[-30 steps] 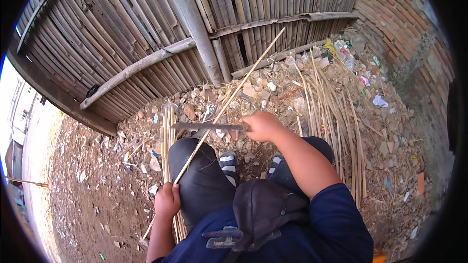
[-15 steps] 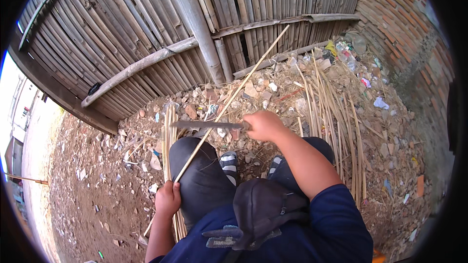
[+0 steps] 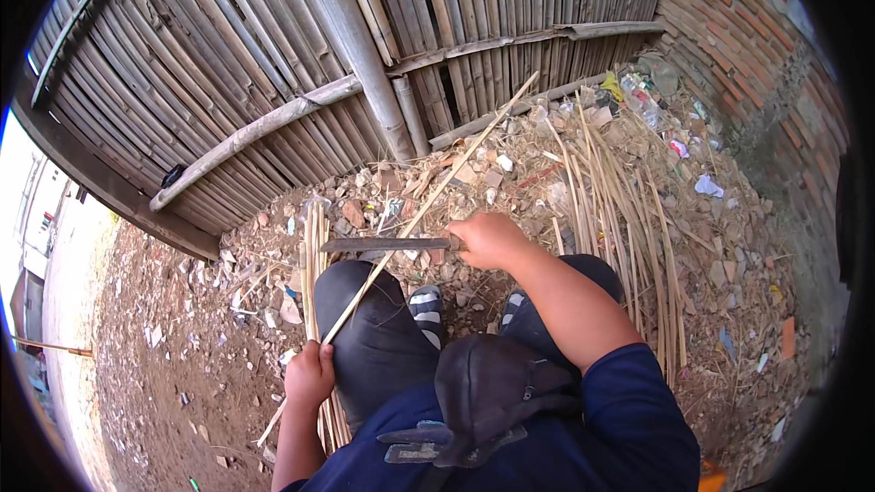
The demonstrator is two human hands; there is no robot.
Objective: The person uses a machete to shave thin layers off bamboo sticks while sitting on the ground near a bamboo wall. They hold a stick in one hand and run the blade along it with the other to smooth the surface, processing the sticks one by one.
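Closest in, the left hand (image 3: pixel 310 372) is curled snugly around the near part of a long pale strip (image 3: pixel 424 213), which slants up and away past the left knee (image 3: pixel 369 310). A little further out, the right hand (image 3: pixel 488 239) has its fingers wrapped round the handle end of a long dark blade (image 3: pixel 387 244), held crosswise over the strip; whether they touch I can't tell. A bundle of strips (image 3: pixel 314 228) lies outside that knee, more loose strips (image 3: pixel 597 169) at the right. Beyond, stony rubble (image 3: pixel 354 212) meets a bamboo fence (image 3: pixel 228 55) and brick wall (image 3: pixel 738 27).
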